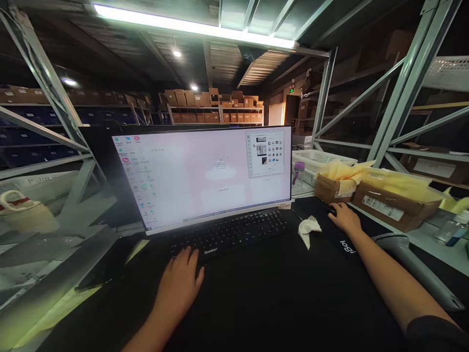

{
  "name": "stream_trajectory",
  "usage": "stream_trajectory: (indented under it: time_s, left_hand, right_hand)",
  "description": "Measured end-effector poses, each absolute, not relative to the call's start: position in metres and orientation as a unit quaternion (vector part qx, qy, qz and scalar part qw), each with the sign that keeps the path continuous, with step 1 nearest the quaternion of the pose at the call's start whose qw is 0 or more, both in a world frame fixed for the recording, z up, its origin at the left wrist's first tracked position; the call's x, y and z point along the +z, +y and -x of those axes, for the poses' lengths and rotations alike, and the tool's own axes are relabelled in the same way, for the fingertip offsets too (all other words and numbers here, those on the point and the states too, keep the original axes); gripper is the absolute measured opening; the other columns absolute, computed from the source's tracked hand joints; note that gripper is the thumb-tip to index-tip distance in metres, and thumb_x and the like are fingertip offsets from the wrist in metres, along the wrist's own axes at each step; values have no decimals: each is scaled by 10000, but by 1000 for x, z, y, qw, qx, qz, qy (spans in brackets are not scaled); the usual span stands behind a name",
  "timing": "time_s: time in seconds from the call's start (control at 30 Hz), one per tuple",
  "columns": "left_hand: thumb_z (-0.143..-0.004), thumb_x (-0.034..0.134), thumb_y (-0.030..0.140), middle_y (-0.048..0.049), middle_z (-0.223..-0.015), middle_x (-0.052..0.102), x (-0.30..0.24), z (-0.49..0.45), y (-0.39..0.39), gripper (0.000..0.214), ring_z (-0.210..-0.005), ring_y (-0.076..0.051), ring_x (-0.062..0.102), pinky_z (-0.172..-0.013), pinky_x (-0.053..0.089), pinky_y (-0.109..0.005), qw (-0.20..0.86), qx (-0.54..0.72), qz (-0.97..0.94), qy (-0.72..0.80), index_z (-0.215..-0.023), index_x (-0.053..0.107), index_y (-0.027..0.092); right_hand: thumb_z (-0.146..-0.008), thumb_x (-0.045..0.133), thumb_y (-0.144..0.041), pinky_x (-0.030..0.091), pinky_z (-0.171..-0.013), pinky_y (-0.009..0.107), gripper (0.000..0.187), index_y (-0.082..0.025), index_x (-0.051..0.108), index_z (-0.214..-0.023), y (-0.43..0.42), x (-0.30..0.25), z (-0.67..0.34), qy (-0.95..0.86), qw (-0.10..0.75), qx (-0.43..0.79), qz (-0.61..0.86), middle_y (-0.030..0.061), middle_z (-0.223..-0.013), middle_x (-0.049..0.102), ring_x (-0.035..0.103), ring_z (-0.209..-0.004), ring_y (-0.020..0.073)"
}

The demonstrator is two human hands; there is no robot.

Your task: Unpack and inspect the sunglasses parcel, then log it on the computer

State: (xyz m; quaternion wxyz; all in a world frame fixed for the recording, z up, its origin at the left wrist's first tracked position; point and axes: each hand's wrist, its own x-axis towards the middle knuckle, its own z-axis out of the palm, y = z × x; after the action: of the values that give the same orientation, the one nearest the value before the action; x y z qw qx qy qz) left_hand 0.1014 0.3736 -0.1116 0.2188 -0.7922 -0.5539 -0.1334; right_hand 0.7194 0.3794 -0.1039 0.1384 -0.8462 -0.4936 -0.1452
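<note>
My left hand (179, 283) rests palm down at the left end of a black keyboard (234, 232), fingers stretched onto the keys, holding nothing. My right hand (344, 217) lies curled over a black mouse (331, 211) on a black desk mat (278, 288) printed with a white logo. A wide monitor (205, 171) stands right behind the keyboard, showing a pale desktop with icons and a small window at top right. A crumpled white tissue (308, 229) lies between the keyboard and my right hand.
Two open cardboard boxes (392, 203) of yellow bags stand right of the mouse. A grey barcode scanner (414, 269) lies by my right forearm. A white basket (318, 161) and small bottle (298, 173) sit behind. A black phone (98, 276) lies left. Metal shelving surrounds the desk.
</note>
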Motion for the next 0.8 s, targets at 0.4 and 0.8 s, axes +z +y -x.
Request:
stream_trajectory:
  time_s: [0.4,0.8]
  left_hand:
    - [-959,387,329,-203,-1434,620,-111,-104,375,513,-1301,-347,606,-1110,475,-525,209,-147,790,-557,-1336,653,105]
    - [-971,371,318,-237,-1427,613,-111,-102,375,533,-1302,-367,604,-1096,486,-534,225,-135,796,-546,-1348,647,63]
  right_hand:
    - [-938,447,-448,515,-936,414,519,-230,596,-1386,381,-103,-719,-482,131,-144,854,132,-1406,575,610,-1194,300]
    - [-956,420,-433,517,-875,414,481,-293,593,-1382,378,-100,-715,-494,121,-135,851,106,-1408,555,621,-1153,294]
